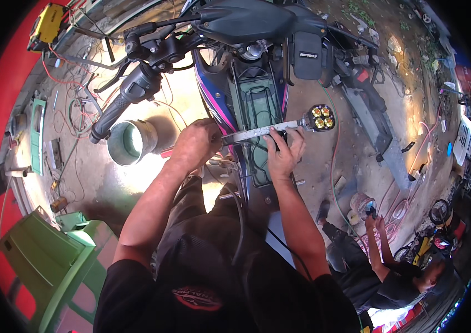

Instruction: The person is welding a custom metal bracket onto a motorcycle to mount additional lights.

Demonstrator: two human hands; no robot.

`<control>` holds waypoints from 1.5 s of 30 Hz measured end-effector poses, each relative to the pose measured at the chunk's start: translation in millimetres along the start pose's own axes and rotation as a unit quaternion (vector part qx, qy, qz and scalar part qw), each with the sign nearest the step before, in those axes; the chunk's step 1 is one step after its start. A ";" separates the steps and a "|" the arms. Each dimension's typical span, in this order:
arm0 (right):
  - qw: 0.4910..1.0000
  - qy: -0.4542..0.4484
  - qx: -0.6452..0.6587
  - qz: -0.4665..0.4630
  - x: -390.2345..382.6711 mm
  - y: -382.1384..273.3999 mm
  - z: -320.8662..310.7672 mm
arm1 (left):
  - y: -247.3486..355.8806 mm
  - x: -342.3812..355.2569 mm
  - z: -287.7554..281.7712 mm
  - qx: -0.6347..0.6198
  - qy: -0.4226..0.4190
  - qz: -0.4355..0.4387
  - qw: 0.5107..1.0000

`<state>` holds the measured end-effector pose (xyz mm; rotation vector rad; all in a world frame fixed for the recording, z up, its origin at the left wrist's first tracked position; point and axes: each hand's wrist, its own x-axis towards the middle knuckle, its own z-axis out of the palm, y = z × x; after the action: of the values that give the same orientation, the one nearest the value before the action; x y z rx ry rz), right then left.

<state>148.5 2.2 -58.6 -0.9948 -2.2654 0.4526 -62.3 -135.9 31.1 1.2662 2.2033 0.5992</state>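
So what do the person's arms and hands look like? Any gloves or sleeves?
No gloves: both hands, left and right, are bare, and so are the forearms. The only sleeves are short black ones, ending above the elbows, from a black shirt with a red oval mark. I can't see any watch or rings.
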 end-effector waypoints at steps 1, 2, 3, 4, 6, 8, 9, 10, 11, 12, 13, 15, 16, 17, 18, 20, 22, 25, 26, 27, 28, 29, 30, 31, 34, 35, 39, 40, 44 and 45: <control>1.000 0.002 -0.001 0.001 -0.1 0.2 -0.3 | 0.5 0.5 -0.4 -0.002 -0.002 -0.001 1.000; 1.000 0.003 -0.001 0.002 -0.4 0.7 -0.7 | 0.4 0.7 -0.3 -0.001 -0.003 0.000 1.000; 1.000 0.002 -0.001 0.000 -0.4 0.9 -0.3 | -0.3 0.5 -0.4 -0.003 -0.002 0.002 1.000; 1.000 0.002 -0.002 -0.002 -0.4 0.9 -0.1 | -0.7 0.4 -0.5 -0.004 0.000 0.004 1.000; 1.000 0.003 -0.003 -0.004 -0.2 0.1 -0.3 | -1.1 0.7 -0.4 -0.001 -0.006 -0.003 1.000; 1.000 0.003 -0.005 -0.007 0.1 -0.6 -0.5 | -2.1 1.0 0.3 0.002 -0.012 -0.010 1.000; 1.000 0.004 -0.003 -0.006 0.3 -1.1 -0.7 | -2.6 0.9 0.6 0.003 -0.009 -0.006 1.000; 1.000 0.005 -0.002 -0.005 0.3 -1.4 -0.5 | -3.1 0.9 0.7 0.003 -0.007 -0.002 1.000; 1.000 0.004 -0.001 -0.005 0.0 -1.3 -0.2 | -3.1 0.9 0.3 0.004 -0.007 -0.003 1.000; 1.000 0.005 0.000 -0.007 0.0 -1.2 0.3 | -3.2 0.9 -0.8 0.004 -0.011 -0.002 1.000; 1.000 0.007 0.001 -0.009 0.0 -1.1 0.7 | -3.4 0.9 -1.7 0.004 -0.014 -0.001 1.000; 1.000 0.004 0.002 -0.007 0.1 0.2 0.4 | -5.7 1.2 1.1 -0.001 -0.006 0.012 1.000; 1.000 0.003 0.001 -0.005 0.0 0.5 0.4 | -6.5 1.3 1.6 -0.006 0.002 0.028 1.000; 1.000 0.002 0.005 -0.007 -0.3 0.6 0.6 | -6.9 1.1 1.3 -0.011 -0.005 0.023 1.000; 1.000 0.002 -0.002 -0.007 -0.7 1.4 0.3 | -7.0 1.4 1.5 -0.010 -0.003 0.019 1.000; 1.000 0.000 -0.006 -0.009 -0.9 0.3 0.2 | -7.7 0.9 2.0 -0.006 -0.003 0.027 1.000; 1.000 0.008 -0.016 -0.006 0.0 -1.3 -0.4 | -7.2 0.4 1.3 -0.007 -0.003 0.029 1.000; 1.000 0.005 -0.021 -0.010 0.9 -1.6 -0.8 | -7.8 0.8 1.8 -0.008 -0.009 0.022 1.000; 1.000 0.005 -0.022 -0.010 0.7 -1.3 -0.9 | -8.0 0.9 2.2 -0.004 -0.012 0.020 1.000; 1.000 0.007 -0.021 -0.010 0.8 -0.9 -1.0 | -7.9 1.8 2.4 -0.001 -0.015 0.020 1.000; 1.000 0.009 -0.021 -0.011 0.9 -0.5 -1.0 | -7.3 2.0 2.1 -0.001 -0.016 0.022 1.000; 1.000 0.010 -0.024 -0.010 0.5 0.1 -0.3 | -6.4 1.5 1.3 -0.002 -0.014 0.015 1.000; 1.000 0.006 -0.021 -0.012 -0.2 1.0 0.5 | -5.0 1.3 1.0 -0.003 -0.013 0.009 1.000; 1.000 0.003 -0.020 -0.014 -0.4 1.5 0.7 | -4.3 1.2 0.9 -0.005 -0.015 0.013 1.000; 1.000 0.004 -0.015 -0.011 0.7 0.0 -0.6 | -0.7 1.1 -3.0 -0.021 -0.007 0.007 1.000; 1.000 0.007 -0.007 -0.005 0.6 0.2 0.2 | 2.1 1.6 -5.9 -0.013 -0.026 -0.017 0.999; 1.000 0.008 -0.008 -0.002 0.4 -1.0 0.7 | -4.1 -4.0 -16.4 -0.125 0.013 -0.092 0.988; 1.000 0.013 -0.017 0.003 0.1 -1.2 -0.3 | -11.7 -7.4 -16.4 -0.180 0.038 -0.127 0.975; 1.000 0.011 -0.011 0.006 0.2 -0.9 -0.7 | -43.5 -24.3 -16.6 -0.224 0.085 -0.191 0.952; 1.000 0.008 -0.009 0.007 0.3 -0.9 -0.6 | -31.1 -27.2 -22.0 -0.215 0.084 -0.219 0.948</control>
<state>148.2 1.8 -57.6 -1.0202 -2.2525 0.4296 -84.9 -176.7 35.0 0.4989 2.2216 0.9604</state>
